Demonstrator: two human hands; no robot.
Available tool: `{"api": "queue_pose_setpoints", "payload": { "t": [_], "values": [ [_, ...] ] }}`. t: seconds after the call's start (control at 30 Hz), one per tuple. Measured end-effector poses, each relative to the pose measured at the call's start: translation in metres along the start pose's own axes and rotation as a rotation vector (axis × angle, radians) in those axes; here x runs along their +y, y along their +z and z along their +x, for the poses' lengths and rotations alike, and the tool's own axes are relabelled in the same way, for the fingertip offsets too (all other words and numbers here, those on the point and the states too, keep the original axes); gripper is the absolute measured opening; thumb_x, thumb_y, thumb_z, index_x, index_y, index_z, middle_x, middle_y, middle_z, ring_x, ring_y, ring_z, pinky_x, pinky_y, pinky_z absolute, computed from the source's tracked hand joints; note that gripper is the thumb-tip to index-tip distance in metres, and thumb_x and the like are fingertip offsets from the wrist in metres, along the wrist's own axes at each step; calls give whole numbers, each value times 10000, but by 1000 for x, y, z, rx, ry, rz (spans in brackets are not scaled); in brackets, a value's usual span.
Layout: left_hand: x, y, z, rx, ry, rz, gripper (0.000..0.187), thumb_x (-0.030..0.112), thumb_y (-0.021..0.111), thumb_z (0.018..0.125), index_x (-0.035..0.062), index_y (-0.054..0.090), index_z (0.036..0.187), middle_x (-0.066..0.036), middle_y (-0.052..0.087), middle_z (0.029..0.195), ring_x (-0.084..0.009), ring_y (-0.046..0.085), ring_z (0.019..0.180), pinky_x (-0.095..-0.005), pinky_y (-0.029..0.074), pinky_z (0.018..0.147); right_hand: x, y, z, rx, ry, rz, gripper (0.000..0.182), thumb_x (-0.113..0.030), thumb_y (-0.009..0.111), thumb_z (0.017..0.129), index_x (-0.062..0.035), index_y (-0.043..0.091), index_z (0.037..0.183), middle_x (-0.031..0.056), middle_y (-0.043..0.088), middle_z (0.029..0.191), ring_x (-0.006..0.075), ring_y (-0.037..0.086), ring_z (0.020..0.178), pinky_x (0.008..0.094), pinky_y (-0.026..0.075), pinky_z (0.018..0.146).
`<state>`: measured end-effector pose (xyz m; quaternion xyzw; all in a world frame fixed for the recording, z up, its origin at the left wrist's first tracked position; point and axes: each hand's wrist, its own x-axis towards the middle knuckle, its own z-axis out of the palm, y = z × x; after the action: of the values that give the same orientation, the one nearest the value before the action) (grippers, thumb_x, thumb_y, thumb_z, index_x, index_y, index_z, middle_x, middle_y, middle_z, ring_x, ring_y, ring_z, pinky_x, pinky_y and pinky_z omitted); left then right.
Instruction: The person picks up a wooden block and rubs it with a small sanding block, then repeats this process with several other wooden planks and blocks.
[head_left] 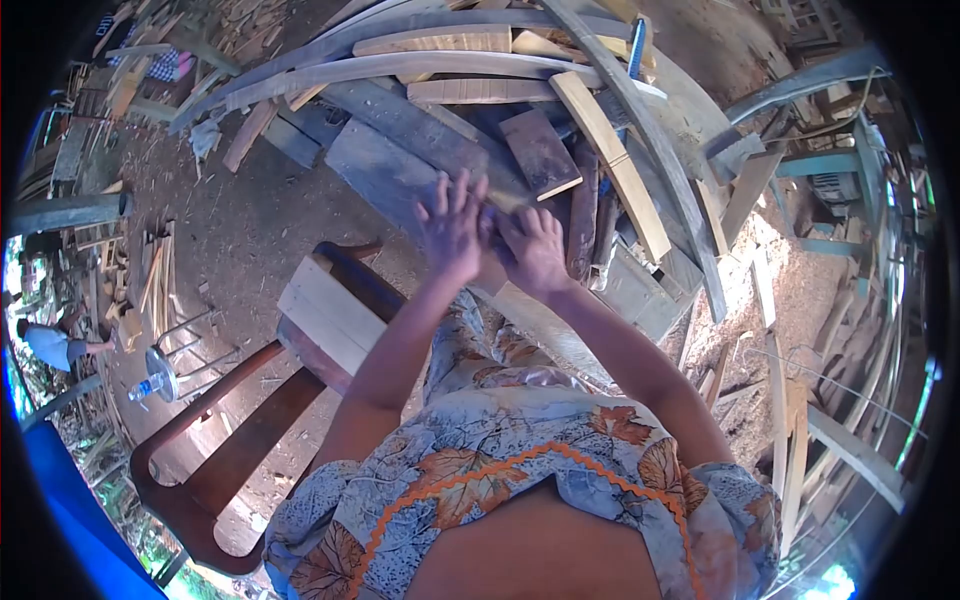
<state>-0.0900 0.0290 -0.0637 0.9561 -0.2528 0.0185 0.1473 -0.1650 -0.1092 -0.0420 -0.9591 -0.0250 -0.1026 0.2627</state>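
My left hand (452, 228) is raised over the grey workbench plank (375, 165), its fingers spread apart. Close beside it, my right hand (535, 245) has its fingers curled down around something dark, mostly hidden under them. A small pale piece of wood (507, 201) shows just beyond the right fingertips. Farther out on the bench lies a brown wooden block (540, 152), and to its right a long light wooden bar (615, 165) slants toward me.
Curved wooden slats (430, 65) are piled at the bench's far side. On my left stand a dark wooden chair (255, 420) and a round metal stool (175, 372) with a plastic bottle (145, 388). A person (50, 343) is at far left. Sawdust (735, 370) covers the ground at right.
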Motion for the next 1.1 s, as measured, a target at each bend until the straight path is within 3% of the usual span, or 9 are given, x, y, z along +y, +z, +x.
{"api": "queue_pose_setpoints", "payload": {
  "t": [0.13, 0.27, 0.57, 0.63, 0.9, 1.1],
  "values": [
    [39, 1, -48, 10, 74, -85, 536, 384, 478, 961, 209, 422, 1465, -90, 353, 1530, -337, 223, 1449, -654, 88, 1113, 6, -19, -64, 38, -17, -22, 434, -194, 727, 781, -58, 640, 1184, 135, 527, 1150, 333, 504, 1050, 454, 402, 881],
    [39, 2, -56, 40, 112, -152, 550, 396, 496, 949, 184, 441, 1454, -106, 369, 1513, -334, 238, 1438, -642, 90, 1109, 2, -22, -71, -7, -4, -37, 424, -193, 733, 764, -55, 650, 1156, 137, 529, 1151, 340, 507, 1044, 461, 404, 879],
    [-50, -9, 2, 89, 26, -20, 496, 416, 430, 993, 222, 440, 1450, -89, 396, 1498, -363, 295, 1409, -670, 154, 1084, -18, 30, 31, 64, -116, 9, 489, -201, 689, 743, -86, 604, 1210, 112, 522, 1102, 325, 490, 1059, 438, 400, 876],
    [-53, -9, 2, 107, 41, -11, 504, 432, 409, 1001, 217, 430, 1456, -82, 398, 1497, -369, 292, 1409, -675, 159, 1082, -19, 29, 31, -54, -84, 12, 507, -204, 715, 746, -86, 604, 1226, 130, 517, 1187, 334, 489, 1094, 463, 398, 924],
    [9, -9, -77, 11, 28, -62, 525, 410, 425, 993, 175, 426, 1462, -91, 381, 1510, -353, 233, 1439, -653, 102, 1112, -16, 1, -65, 20, -107, 29, 474, -253, 700, 792, -100, 593, 1228, 102, 507, 1199, 310, 486, 1046, 436, 399, 861],
    [-4, -12, -66, 35, 28, -100, 515, 414, 416, 998, 199, 425, 1466, -93, 359, 1530, -354, 230, 1442, -640, 97, 1113, -23, 11, -47, 15, -95, 20, 447, -245, 701, 790, -95, 613, 1202, 110, 503, 1208, 304, 492, 1038, 431, 398, 865]
  ]
}}
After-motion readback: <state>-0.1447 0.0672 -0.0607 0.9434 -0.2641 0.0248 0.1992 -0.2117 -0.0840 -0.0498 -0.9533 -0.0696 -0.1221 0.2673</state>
